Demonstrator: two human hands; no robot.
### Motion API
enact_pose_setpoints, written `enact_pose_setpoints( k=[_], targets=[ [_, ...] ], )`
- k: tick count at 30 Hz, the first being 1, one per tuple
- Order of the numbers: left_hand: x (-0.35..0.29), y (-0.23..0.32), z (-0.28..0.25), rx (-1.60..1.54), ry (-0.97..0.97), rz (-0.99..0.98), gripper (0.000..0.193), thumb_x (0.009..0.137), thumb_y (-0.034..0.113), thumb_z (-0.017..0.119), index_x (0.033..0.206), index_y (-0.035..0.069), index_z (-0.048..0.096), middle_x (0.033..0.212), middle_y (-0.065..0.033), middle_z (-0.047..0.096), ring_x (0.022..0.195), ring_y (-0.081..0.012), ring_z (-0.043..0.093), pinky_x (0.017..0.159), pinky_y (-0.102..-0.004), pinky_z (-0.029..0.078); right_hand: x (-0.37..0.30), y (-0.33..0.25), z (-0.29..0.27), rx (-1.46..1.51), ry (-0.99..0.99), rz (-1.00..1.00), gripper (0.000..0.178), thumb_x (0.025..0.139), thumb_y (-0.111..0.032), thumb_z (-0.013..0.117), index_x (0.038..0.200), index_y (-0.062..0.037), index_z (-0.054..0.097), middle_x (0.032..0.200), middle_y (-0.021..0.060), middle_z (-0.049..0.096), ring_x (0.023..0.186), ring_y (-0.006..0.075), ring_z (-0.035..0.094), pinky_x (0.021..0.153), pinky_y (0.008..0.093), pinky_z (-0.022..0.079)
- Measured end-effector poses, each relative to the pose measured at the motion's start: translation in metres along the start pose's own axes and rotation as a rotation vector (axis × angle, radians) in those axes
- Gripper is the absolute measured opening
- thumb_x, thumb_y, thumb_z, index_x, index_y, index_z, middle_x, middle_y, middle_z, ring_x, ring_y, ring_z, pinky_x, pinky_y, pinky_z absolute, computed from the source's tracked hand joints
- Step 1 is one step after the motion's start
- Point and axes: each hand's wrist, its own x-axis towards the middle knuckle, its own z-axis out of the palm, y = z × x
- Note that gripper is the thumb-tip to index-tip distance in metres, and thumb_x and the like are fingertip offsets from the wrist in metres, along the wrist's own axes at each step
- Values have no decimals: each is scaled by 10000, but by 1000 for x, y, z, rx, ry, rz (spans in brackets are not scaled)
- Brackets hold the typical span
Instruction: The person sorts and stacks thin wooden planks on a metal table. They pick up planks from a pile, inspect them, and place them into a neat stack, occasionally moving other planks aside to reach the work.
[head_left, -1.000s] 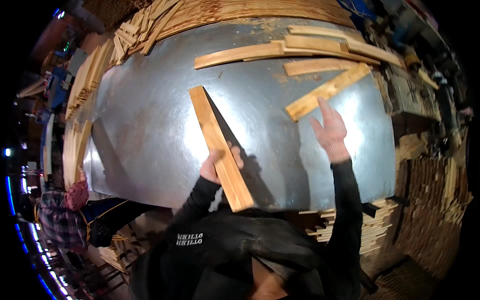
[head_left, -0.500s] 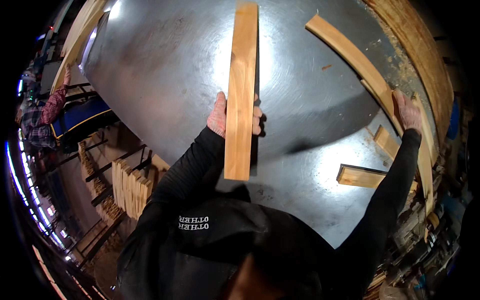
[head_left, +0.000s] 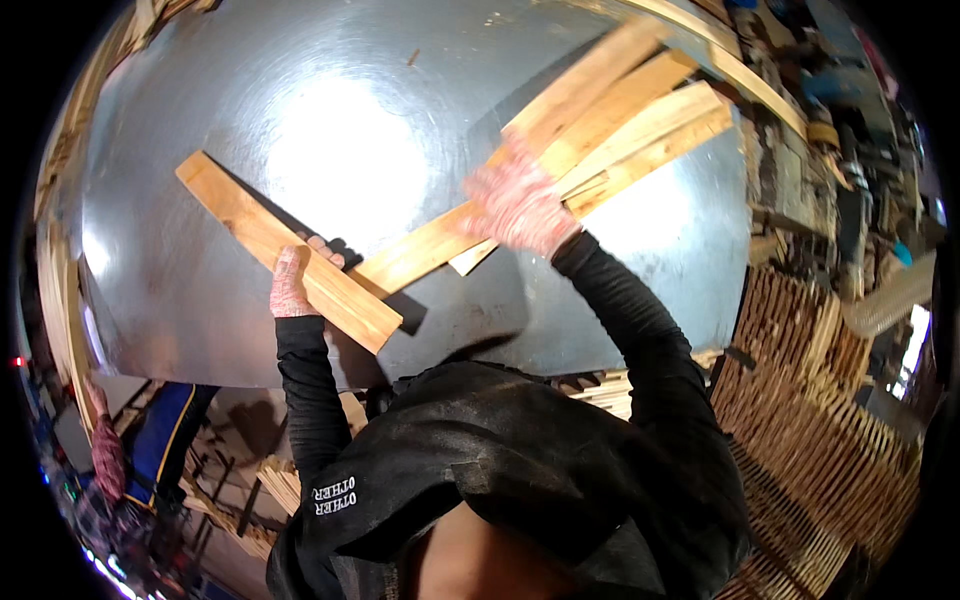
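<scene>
My left hand (head_left: 292, 283), in a red-and-white knit glove, is closed around a wooden board (head_left: 235, 208). That board slants above the metal tabletop, the thumb on top and the fingers coming out on its far side. To the right, my gloved right hand (head_left: 525, 208) is smeared by motion. It grips a blurred wooden board (head_left: 585, 85) that points to the far right. Under and beside it several more boards fan out, among them a pale strip (head_left: 645, 125) and a long board (head_left: 418, 252) whose near end reaches close to my left hand.
A shiny metal tabletop (head_left: 180, 300) spreads before me. Long wooden strips (head_left: 757, 88) lie along its far right edge. Stacks of slats (head_left: 800, 420) stand at the lower right. At the left, a co-worker's checked sleeve (head_left: 107, 455) shows beside more long boards (head_left: 62, 310).
My view has turned to the right. The board in my left hand now slants instead of standing upright in view. My right hand has come inward with a board, over the other pieces.
</scene>
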Motion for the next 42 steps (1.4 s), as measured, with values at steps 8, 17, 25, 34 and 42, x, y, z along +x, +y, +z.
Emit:
enact_pose_setpoints(
  k=[8, 17, 25, 34, 42],
  targets=[
    [36, -9, -25, 439, -73, -104, 345, 982, 304, 389, 1172, 35, 492, 1037, -182, 603, 873, -340, 584, 773, -523, 504, 8, 20, -24, 329, 368, 1208, 875, 813, -530, 646, 1442, -27, 305, 1450, 319, 335, 1386, 455, 281, 1123, 538, 223],
    [128, -97, 186, 1841, -196, 214, 755, 758, 589, 647, 1280, 56, 529, 1069, -212, 657, 989, -338, 659, 895, -460, 499, -8, -8, 3, 256, 302, 1153, 879, 717, -210, 729, 1449, -34, 275, 1458, 290, 327, 1347, 443, 339, 1125, 454, 275],
    [97, -138, 246, 1996, -128, 215, 766, 757, 382, 729, 1319, 37, 340, 1271, -278, 541, 1136, -389, 592, 973, -472, 472, -86, -19, 3, 1906, 895, 683, 830, 776, -111, 653, 1500, -1, 262, 1350, 158, 475, 1240, 211, 479, 1026, 317, 418],
    [119, -23, 129, 192, -658, -734, 604, 845, 264, 526, 1309, -111, 428, 1075, -274, 599, 852, -439, 633, 741, -533, 550, -49, -57, -17, 2505, 911, 59, 743, 772, -103, 692, 1426, -9, 354, 1122, 196, 594, 995, 285, 626, 947, 373, 517],
    [-4, -17, 27, -1, -512, -492, 719, 801, 373, 710, 1331, -48, 466, 1174, -230, 600, 962, -359, 648, 850, -447, 555, 21, -124, -7, 2206, 497, 564, 784, 842, -148, 724, 1505, -104, 307, 1247, 154, 563, 1123, 273, 580, 990, 355, 480]
  ],
)
